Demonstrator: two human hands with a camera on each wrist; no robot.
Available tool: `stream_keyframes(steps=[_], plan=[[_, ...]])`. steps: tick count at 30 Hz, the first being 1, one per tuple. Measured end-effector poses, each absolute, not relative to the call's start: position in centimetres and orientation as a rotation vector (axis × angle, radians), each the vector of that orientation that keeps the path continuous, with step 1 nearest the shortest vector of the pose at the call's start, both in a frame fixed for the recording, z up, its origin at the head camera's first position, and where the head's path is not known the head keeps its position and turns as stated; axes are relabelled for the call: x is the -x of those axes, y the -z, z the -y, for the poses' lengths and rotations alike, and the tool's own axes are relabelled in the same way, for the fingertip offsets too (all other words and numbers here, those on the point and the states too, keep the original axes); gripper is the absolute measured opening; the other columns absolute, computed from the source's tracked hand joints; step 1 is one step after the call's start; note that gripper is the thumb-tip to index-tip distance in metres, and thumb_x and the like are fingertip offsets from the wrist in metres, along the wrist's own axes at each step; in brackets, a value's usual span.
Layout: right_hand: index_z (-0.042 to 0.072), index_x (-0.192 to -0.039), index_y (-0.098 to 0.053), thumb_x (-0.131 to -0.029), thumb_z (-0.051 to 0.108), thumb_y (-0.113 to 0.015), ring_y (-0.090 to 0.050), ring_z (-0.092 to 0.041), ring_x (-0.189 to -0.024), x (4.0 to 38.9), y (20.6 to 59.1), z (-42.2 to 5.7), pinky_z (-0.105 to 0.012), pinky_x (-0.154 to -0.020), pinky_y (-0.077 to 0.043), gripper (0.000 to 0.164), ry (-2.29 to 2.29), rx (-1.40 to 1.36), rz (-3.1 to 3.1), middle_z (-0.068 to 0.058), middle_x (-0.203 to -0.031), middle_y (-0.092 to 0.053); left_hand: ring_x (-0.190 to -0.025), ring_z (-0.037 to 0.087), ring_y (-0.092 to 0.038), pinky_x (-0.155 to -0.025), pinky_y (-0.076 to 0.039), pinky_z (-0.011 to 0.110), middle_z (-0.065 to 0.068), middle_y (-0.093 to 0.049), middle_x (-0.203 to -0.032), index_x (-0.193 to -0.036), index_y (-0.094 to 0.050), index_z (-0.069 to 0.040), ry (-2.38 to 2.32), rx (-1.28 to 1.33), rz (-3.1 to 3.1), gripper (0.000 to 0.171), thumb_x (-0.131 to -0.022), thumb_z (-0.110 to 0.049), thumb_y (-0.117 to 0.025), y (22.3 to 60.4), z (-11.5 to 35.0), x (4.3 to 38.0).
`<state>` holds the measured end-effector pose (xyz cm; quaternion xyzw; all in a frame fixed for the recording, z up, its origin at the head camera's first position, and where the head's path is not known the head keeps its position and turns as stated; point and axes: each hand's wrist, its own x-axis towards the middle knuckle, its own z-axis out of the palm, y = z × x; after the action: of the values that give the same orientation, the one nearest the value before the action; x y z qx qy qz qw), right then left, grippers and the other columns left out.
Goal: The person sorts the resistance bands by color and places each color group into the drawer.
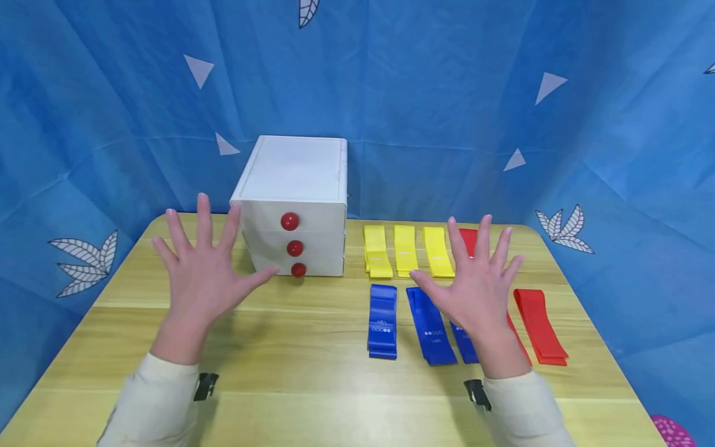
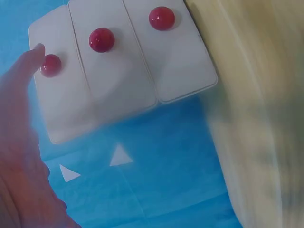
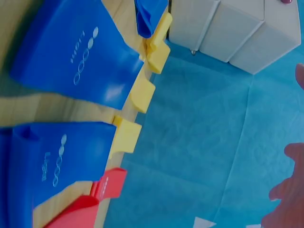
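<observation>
While both hands hang above the tabletop, the head view lists: left hand, fingers spread, released, in front of a white drawer box with red knobs, three; right hand, fingers splayed, grasping nothing, partly covering the bands. Right of the drawer box: yellow bands, three, back row; blue bands, three, nearer; red bands, one behind the right fingers, two at far right. Left wrist view: three drawer fronts, one knob each; thumb overlapping one knob, contact unclear. Right wrist view: blue bands foremost, yellow and red beyond, fingers partly seen at right.
</observation>
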<state>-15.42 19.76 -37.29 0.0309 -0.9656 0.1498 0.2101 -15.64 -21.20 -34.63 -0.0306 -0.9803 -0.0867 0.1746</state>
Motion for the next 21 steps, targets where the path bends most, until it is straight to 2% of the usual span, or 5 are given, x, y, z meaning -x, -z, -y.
stream_keyframes(steps=[7, 13, 21], plan=[[0.035, -0.161, -0.013, -0.080, 0.075, -0.059, 0.015, -0.043, -0.147, 15.4, 37.9, -18.1, -0.077, -0.104, 0.004, 0.102, -0.473, -0.138, 2.658, -0.008, -0.166, 0.011, -0.140, 0.045, 0.031, -0.099, 0.023, 0.070, 0.005, 0.027, -0.161, -0.162, -0.003, -0.028, 0.261, 0.087, 2.776, 0.117, -0.074, -0.083, -0.058, 34.2, 21.2, 16.4], [0.031, -0.161, -0.022, -0.081, 0.074, -0.059, 0.013, -0.038, -0.148, 15.4, 38.7, -15.7, -0.075, -0.107, -0.006, 0.098, -0.532, -0.238, 2.620, -0.006, -0.166, 0.007, -0.141, 0.041, 0.031, -0.101, 0.021, 0.071, 0.004, 0.025, -0.162, -0.162, -0.004, -0.028, 0.272, 0.120, 2.775, 0.116, -0.075, -0.085, -0.055, 33.9, 20.9, 17.6], [0.029, -0.160, -0.025, -0.083, 0.071, -0.059, 0.000, -0.036, -0.150, 15.2, 39.2, -11.9, -0.066, -0.112, -0.014, 0.094, -0.625, -0.353, 2.561, -0.012, -0.165, -0.011, -0.144, 0.044, 0.023, -0.104, 0.014, 0.072, 0.003, 0.025, -0.162, -0.161, 0.000, -0.029, 0.355, 0.152, 2.757, 0.111, -0.080, -0.080, -0.055, 32.6, 20.7, 19.1]])
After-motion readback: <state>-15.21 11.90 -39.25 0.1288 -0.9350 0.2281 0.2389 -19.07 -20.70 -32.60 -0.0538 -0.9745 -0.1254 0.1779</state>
